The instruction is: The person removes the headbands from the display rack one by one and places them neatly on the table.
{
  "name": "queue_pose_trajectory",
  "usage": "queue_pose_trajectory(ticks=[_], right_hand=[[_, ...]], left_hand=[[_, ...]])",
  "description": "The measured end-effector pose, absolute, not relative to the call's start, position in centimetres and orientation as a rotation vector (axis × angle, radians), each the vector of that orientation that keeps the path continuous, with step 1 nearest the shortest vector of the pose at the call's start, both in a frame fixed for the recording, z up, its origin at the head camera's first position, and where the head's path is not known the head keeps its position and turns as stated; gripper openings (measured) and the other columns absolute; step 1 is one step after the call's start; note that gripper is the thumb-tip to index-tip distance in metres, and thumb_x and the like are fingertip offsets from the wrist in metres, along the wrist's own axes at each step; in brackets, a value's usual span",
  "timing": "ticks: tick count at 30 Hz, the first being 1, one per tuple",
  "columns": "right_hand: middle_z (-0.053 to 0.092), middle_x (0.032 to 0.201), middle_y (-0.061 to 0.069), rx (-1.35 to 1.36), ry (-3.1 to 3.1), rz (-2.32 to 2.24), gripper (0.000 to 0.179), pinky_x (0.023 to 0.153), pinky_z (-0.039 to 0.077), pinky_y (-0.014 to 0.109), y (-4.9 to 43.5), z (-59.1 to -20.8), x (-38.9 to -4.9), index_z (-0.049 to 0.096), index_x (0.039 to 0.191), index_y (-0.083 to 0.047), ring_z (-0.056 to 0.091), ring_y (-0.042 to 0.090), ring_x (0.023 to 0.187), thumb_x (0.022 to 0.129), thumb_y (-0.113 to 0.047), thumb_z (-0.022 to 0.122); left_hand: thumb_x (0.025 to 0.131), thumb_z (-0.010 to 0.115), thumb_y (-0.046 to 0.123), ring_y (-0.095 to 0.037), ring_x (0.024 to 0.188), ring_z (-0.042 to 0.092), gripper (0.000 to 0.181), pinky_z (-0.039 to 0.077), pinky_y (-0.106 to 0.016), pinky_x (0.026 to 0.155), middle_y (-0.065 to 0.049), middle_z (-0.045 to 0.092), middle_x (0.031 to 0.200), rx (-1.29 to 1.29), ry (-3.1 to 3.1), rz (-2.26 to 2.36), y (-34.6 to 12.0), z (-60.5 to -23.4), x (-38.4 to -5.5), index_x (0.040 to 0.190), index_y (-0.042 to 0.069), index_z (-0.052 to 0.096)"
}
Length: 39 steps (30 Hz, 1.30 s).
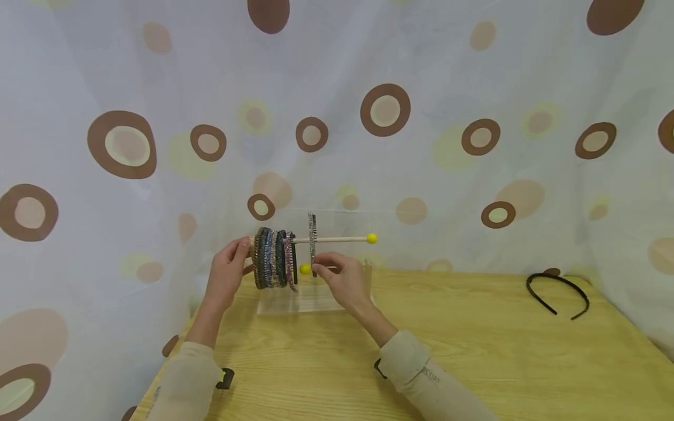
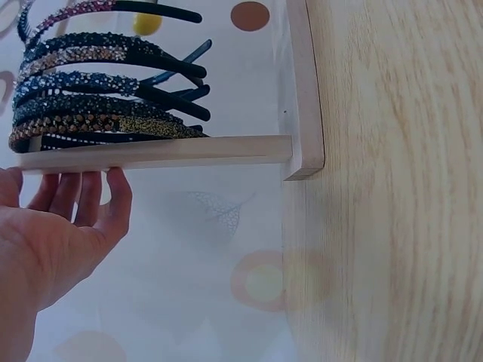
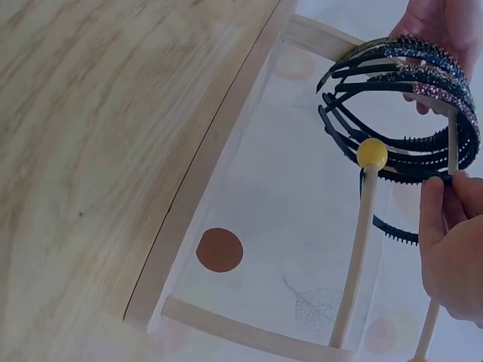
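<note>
A pale wooden stand (image 2: 189,153) holds several glittery headbands (image 1: 274,257) bunched at the left end of its upper rod (image 1: 342,239). My left hand (image 1: 226,272) grips the stand's left upright near the top, thumb and fingers at its edges. Farther right along the same rod hangs a silver sparkly headband (image 1: 312,231), apart from the bunch. The right hand (image 1: 344,283) pinches its lower end between thumb and fingers. In the right wrist view, toothed inner sides of the black bands show, and that hand (image 3: 456,249) is partly cut off.
A yellow ball (image 1: 371,238) caps the upper rod's right end. Another yellow ball (image 3: 372,153) tips a lower rod, close to the right fingers. A plain black headband (image 1: 558,280) lies at the table's far right. Behind the wooden table (image 1: 474,351) hangs a patterned curtain (image 1: 337,175).
</note>
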State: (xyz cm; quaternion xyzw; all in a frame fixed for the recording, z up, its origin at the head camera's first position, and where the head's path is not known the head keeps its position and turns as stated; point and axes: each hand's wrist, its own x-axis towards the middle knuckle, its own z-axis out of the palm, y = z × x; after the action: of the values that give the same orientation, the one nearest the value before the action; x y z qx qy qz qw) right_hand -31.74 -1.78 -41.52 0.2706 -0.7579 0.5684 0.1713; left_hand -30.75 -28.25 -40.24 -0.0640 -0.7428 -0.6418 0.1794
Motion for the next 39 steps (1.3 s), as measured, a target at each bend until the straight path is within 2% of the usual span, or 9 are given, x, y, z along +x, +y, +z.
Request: queue_pose_trajectory(ticks=[6, 11, 17, 20, 24, 29, 33, 39], right_hand=[[0.076, 0.099, 0.003, 0.708, -2.115, 1.580, 0.013, 0.080, 0.060, 0.029, -1.3, -41.1, -32.4, 0.077, 0.105, -0.005, 0.073, 0.019, 0.092, 0.092, -0.009, 0.077], [0.075, 0.101, 0.009, 0.746, -1.974, 1.650, 0.013, 0.080, 0.060, 0.030, -0.7, -40.1, -32.8, 0.076, 0.105, 0.000, 0.073, 0.024, 0.091, 0.092, -0.004, 0.076], [0.073, 0.095, 0.020, 0.813, -1.856, 1.680, 0.012, 0.072, 0.062, 0.045, 0.1, -38.6, -32.6, 0.073, 0.103, 0.008, 0.072, 0.035, 0.077, 0.092, 0.004, 0.073], [0.072, 0.094, 0.025, 0.830, -1.846, 1.657, 0.013, 0.073, 0.062, 0.048, 0.6, -37.6, -31.8, 0.071, 0.104, 0.013, 0.071, 0.039, 0.072, 0.091, 0.010, 0.071], [0.071, 0.098, 0.027, 0.825, -1.830, 1.591, 0.013, 0.080, 0.061, 0.043, 1.3, -35.8, -30.0, 0.070, 0.103, 0.015, 0.072, 0.040, 0.081, 0.090, 0.013, 0.070], [0.070, 0.097, 0.027, 0.835, -1.761, 1.491, 0.012, 0.082, 0.061, 0.041, 2.3, -34.7, -29.2, 0.068, 0.102, 0.016, 0.070, 0.042, 0.089, 0.090, 0.016, 0.068], [0.069, 0.095, 0.028, 0.826, -1.722, 1.426, 0.012, 0.080, 0.061, 0.038, 3.1, -34.9, -29.7, 0.067, 0.101, 0.017, 0.069, 0.042, 0.087, 0.089, 0.020, 0.066], [0.069, 0.094, 0.025, 0.781, -1.663, 1.270, 0.014, 0.076, 0.061, 0.043, 4.7, -36.9, -32.5, 0.068, 0.099, 0.015, 0.069, 0.038, 0.085, 0.086, 0.021, 0.069]], left_hand=[[0.106, 0.048, 0.049, -0.026, 0.117, 0.057, 0.063, 0.057, -0.034, 0.091, -0.019, 0.057, 0.129, -0.189, -2.095, -1.809, -28.2, -40.2, -30.8, 0.143, -0.002, 0.053], [0.106, 0.048, 0.050, -0.026, 0.117, 0.056, 0.064, 0.058, -0.033, 0.090, -0.019, 0.057, 0.129, -0.202, -2.091, -1.815, -28.1, -39.9, -31.0, 0.144, -0.001, 0.053], [0.106, 0.049, 0.050, -0.025, 0.115, 0.058, 0.063, 0.058, -0.033, 0.089, -0.018, 0.058, 0.128, -0.213, -2.079, -1.819, -27.9, -39.6, -31.2, 0.143, -0.001, 0.054], [0.105, 0.050, 0.050, -0.024, 0.114, 0.058, 0.063, 0.058, -0.032, 0.088, -0.018, 0.059, 0.126, -0.209, -2.077, -1.826, -27.8, -39.6, -31.2, 0.143, -0.001, 0.054], [0.105, 0.049, 0.051, -0.024, 0.114, 0.057, 0.065, 0.058, -0.032, 0.089, -0.018, 0.058, 0.125, -0.207, -2.090, -1.826, -27.8, -39.8, -31.3, 0.143, -0.001, 0.054], [0.105, 0.049, 0.051, -0.025, 0.116, 0.057, 0.064, 0.057, -0.037, 0.091, -0.018, 0.058, 0.127, -0.201, -2.098, -1.822, -27.9, -40.1, -31.2, 0.144, 0.000, 0.053], [0.106, 0.048, 0.049, -0.024, 0.117, 0.056, 0.063, 0.056, -0.037, 0.093, -0.019, 0.057, 0.129, -0.189, -2.111, -1.827, -28.1, -40.3, -31.1, 0.145, 0.000, 0.053], [0.110, 0.045, 0.041, -0.024, 0.120, 0.055, 0.057, 0.056, -0.034, 0.093, -0.023, 0.056, 0.132, -0.155, -2.129, -1.834, -28.4, -40.5, -30.9, 0.148, -0.002, 0.049]])
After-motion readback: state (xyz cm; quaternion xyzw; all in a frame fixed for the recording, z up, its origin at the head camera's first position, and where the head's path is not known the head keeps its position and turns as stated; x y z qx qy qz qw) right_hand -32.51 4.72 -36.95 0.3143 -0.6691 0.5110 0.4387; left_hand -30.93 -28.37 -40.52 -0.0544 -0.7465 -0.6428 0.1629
